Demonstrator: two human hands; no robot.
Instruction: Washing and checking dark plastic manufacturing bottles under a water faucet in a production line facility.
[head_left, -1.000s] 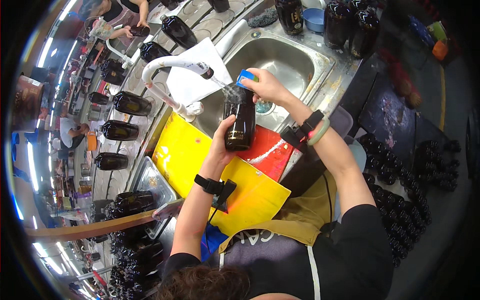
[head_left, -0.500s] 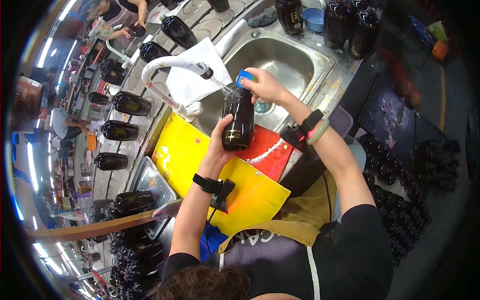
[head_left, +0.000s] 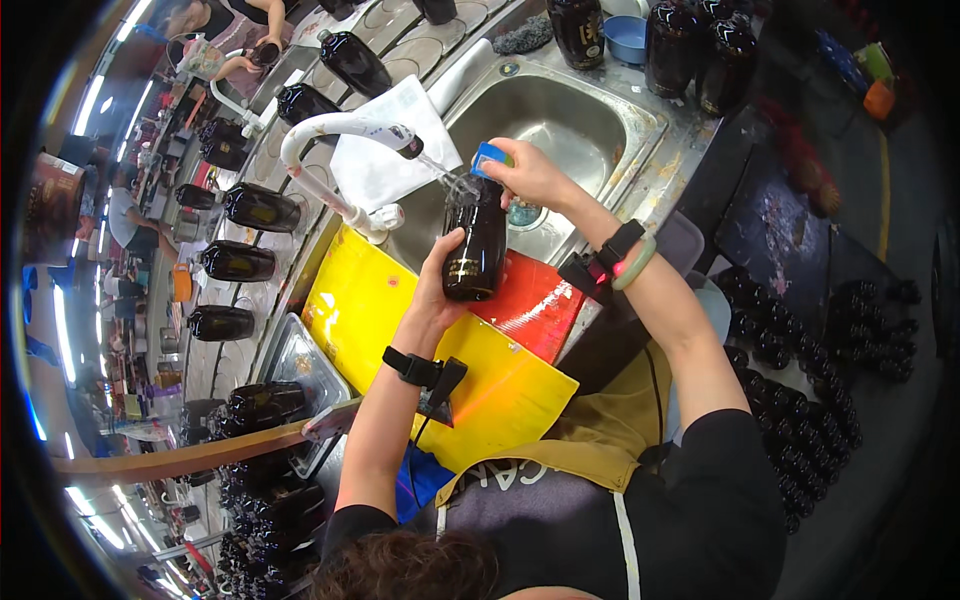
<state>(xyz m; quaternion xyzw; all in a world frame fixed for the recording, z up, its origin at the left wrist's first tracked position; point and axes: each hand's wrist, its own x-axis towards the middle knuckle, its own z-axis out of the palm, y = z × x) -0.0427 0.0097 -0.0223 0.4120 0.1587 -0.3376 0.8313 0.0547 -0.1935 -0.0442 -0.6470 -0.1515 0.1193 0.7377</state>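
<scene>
A dark, glossy bottle (head_left: 478, 242) with gold markings near its lower end is tilted over the near side of the steel sink (head_left: 640, 140). My left hand (head_left: 438, 285) is wrapped round its lower part. In the fingers of my right hand (head_left: 535, 176) is a small blue block (head_left: 489, 158), perhaps a sponge, at the bottle's upper end. Water runs from the white curved faucet (head_left: 345, 124) and splashes on that same end. The bottle's mouth is hidden by the splash and the block.
Yellow sheet (head_left: 370, 310) and red sheet (head_left: 535, 305) cover the near counter edge. A white cloth (head_left: 385, 150) lies behind the faucet. Dark bottles (head_left: 238, 261) line the left; others (head_left: 672, 50) stand beyond the sink beside a blue bowl (head_left: 627, 38). Another person's hand (head_left: 265, 45) shows far left.
Both hands stay at the bottle, which has barely shifted. The water's splash at its upper end has changed shape. The other person's hands have moved slightly.
</scene>
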